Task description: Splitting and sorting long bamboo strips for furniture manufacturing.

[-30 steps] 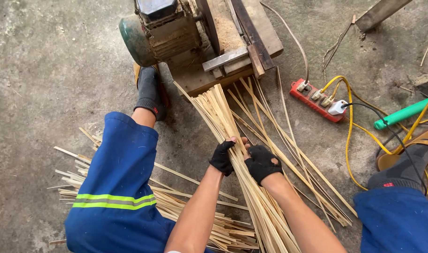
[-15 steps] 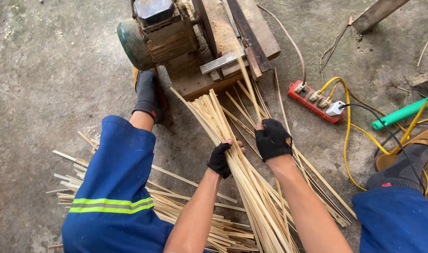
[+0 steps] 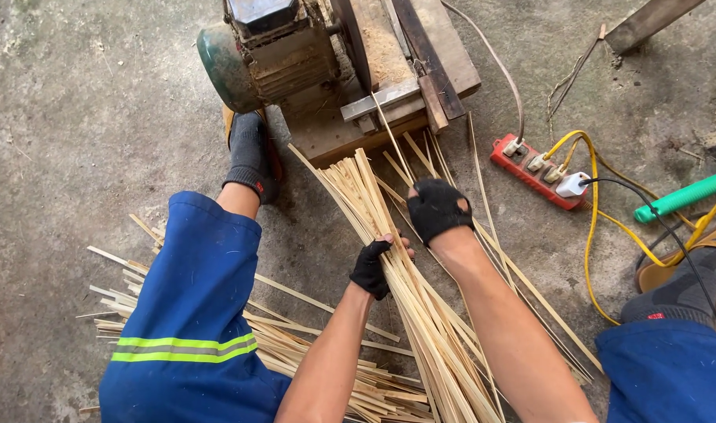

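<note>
A thick bundle of pale bamboo strips (image 3: 377,211) lies slanted between my legs, its far end near the wooden machine base. My left hand (image 3: 376,265), in a black fingerless glove, is wrapped around the bundle at its middle. My right hand (image 3: 436,207), also gloved in black, is just right of the bundle and pinches a single thin strip (image 3: 389,133) that points up toward the metal guide (image 3: 385,98) on the machine.
A green electric motor (image 3: 252,55) sits on a wooden base (image 3: 389,55) with sawdust. A red power strip (image 3: 534,172) with yellow cables lies at right beside a green tube (image 3: 683,196). Loose strips (image 3: 311,352) pile under my left leg (image 3: 193,313).
My right hand let go of the bundle and moved up and right, now pinching one strip toward the machine. My left hand stayed gripping the bundle.
</note>
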